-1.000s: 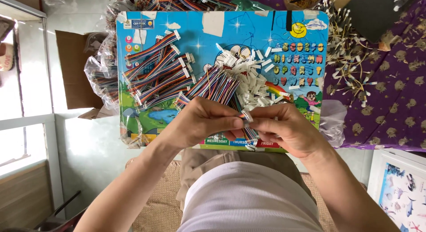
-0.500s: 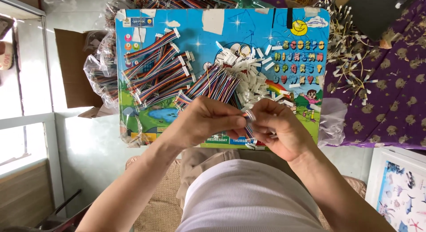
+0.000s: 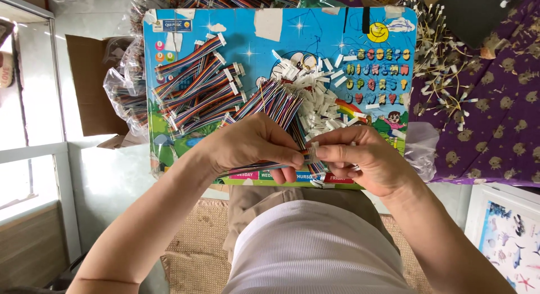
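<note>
Over the lap, just at the near edge of the bright blue cartoon-printed board (image 3: 281, 35), both hands meet — the left hand (image 3: 253, 145) pinches a flat multicoloured ribbon cable (image 3: 264, 165) between thumb and fingertips, while the right hand (image 3: 360, 159) closes thumb and forefinger on a small white plastic connector housing (image 3: 313, 153) at the cable's end. To seat it well, I'd judge the wires want holding flat and square to the housing, gripped close to the tip so they don't splay. Behind the hands sits a loose heap of white housings (image 3: 323, 97) — beside it a fan of unfinished rainbow wires (image 3: 273, 100), and to the left a stack of finished cables with white ends (image 3: 197, 86). Clear plastic bags of more cable (image 3: 126, 97) bulge off the board's left edge, next to a flat brown cardboard piece (image 3: 90, 80). White tape patches (image 3: 268, 24) dot the board's top; coloured rectangular labels (image 3: 292, 176) line its near edge.
</note>
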